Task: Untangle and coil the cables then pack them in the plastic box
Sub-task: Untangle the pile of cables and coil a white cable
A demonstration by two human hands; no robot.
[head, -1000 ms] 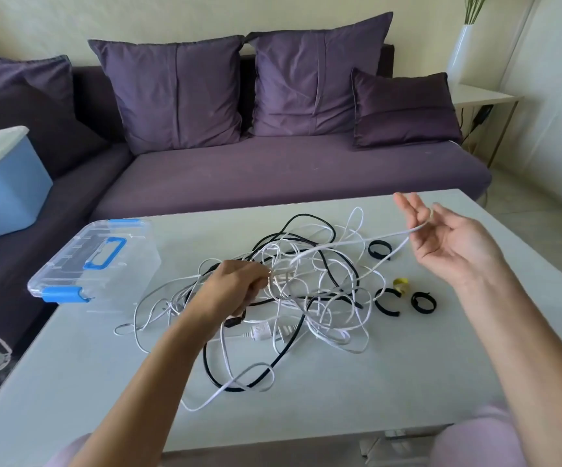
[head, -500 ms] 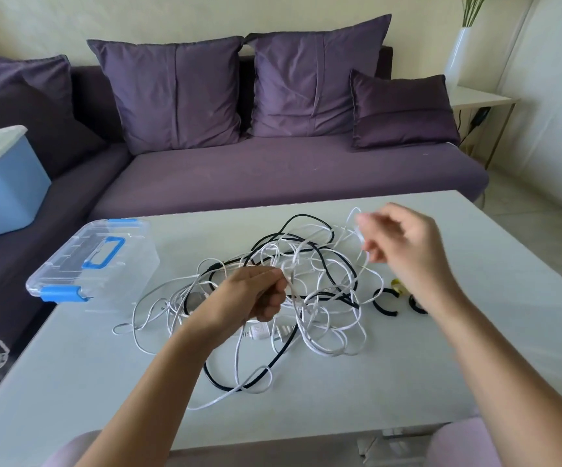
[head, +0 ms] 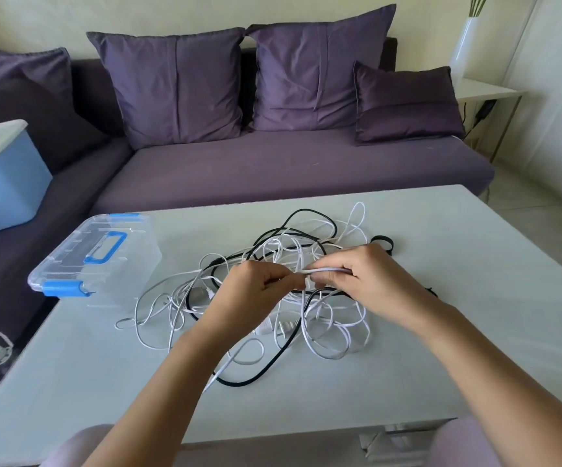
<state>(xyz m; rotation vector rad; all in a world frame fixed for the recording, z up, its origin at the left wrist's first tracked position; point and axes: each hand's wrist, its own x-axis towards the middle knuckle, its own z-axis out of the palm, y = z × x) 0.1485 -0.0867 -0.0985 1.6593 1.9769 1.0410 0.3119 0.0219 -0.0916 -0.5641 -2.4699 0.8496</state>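
A tangle of white and black cables (head: 306, 332) lies mid-bench (head: 475, 332), with the closed plastic box (head: 97, 264) just beside it near the left edge. The left hand (head: 256, 294) and the right hand (head: 377, 284) hover close together above the heap. The fingers of each are curled round one short stretch of white cable (head: 327, 270), pinching it.

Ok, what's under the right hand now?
The right hand pinches a white cable; white loops and a black cable run beneath it. A black strap peeks out behind. Whatever lies below the palm is covered.
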